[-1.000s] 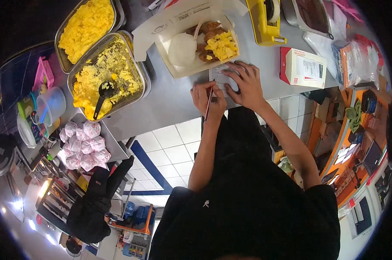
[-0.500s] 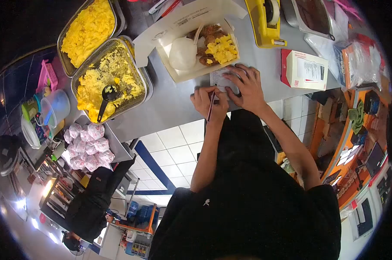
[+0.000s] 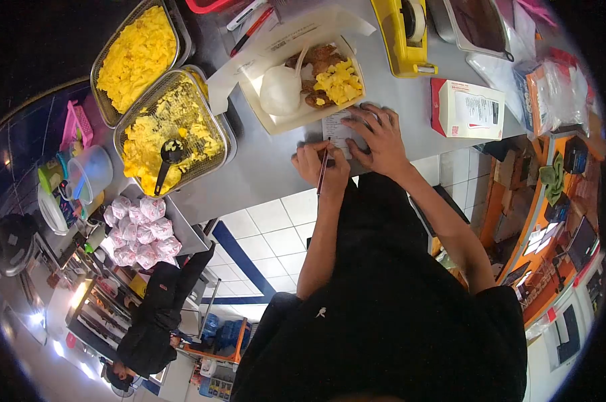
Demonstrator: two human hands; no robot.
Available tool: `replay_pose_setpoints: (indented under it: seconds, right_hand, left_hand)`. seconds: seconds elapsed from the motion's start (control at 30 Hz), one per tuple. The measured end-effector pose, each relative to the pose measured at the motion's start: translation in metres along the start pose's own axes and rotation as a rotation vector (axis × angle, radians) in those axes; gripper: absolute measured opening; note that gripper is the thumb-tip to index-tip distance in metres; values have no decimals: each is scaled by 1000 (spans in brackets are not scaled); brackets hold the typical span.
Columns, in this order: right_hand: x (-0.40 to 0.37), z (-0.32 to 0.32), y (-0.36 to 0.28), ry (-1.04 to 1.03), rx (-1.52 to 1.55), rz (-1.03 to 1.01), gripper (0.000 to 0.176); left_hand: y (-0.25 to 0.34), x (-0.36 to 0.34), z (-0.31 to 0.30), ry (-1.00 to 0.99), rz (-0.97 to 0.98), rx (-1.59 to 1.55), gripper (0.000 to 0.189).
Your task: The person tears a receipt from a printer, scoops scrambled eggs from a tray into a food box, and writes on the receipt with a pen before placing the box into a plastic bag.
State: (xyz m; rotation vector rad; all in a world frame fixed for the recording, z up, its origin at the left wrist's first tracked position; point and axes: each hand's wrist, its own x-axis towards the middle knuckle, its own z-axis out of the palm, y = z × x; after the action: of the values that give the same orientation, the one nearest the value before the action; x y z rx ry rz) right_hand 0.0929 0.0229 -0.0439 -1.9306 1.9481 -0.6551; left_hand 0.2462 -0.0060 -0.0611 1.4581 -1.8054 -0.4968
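My left hand [image 3: 321,166] is closed around a slim dark pen [image 3: 322,175], its tip on a small printed paper slip [image 3: 334,127]. Fingers spread, my right hand [image 3: 378,142] lies flat on the slip's right edge and the metal counter [image 3: 259,171]. Just beyond both hands stands an open cardboard meal box [image 3: 271,125]. Inside it are a white mound of rice [image 3: 281,90], brown fried pieces [image 3: 323,59] and yellow scrambled egg [image 3: 340,84]. Part of the slip is hidden under my hands.
Two wire-mesh trays of egg stand at left, the nearer one [image 3: 226,144] holding a black spoon [image 3: 164,171]. Wrapped bundles [image 3: 142,231] sit below them. A yellow tape dispenser [image 3: 400,50] and a closed box [image 3: 467,108] are at right. Another person [image 3: 149,331] stands at lower left.
The view has shifted slightly, with the trays and the other person lower in it. The pen has moved a little on the slip, more of which shows. Both hands keep nearly the same pose.
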Motion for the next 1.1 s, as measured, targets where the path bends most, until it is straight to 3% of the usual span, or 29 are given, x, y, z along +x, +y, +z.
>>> replay_pose_setpoints:
  seconds: [0.23, 0.4, 0.7, 1.1]
  right_hand:
    - [0, 0, 0, -10, 8, 8, 47]
    - [-1, 1, 3, -32, 9, 11, 45]
    - [0, -1, 1, -7, 21, 1, 44]
    - [0, -2, 1, -8, 25, 8, 43]
  left_hand:
    - [-3, -3, 0, 0, 1, 23, 7]
    - [-4, -6, 2, 108, -52, -11, 5]
    - [-2, -4, -5, -9, -10, -27, 4]
    - [-4, -5, -2, 6, -20, -62, 3]
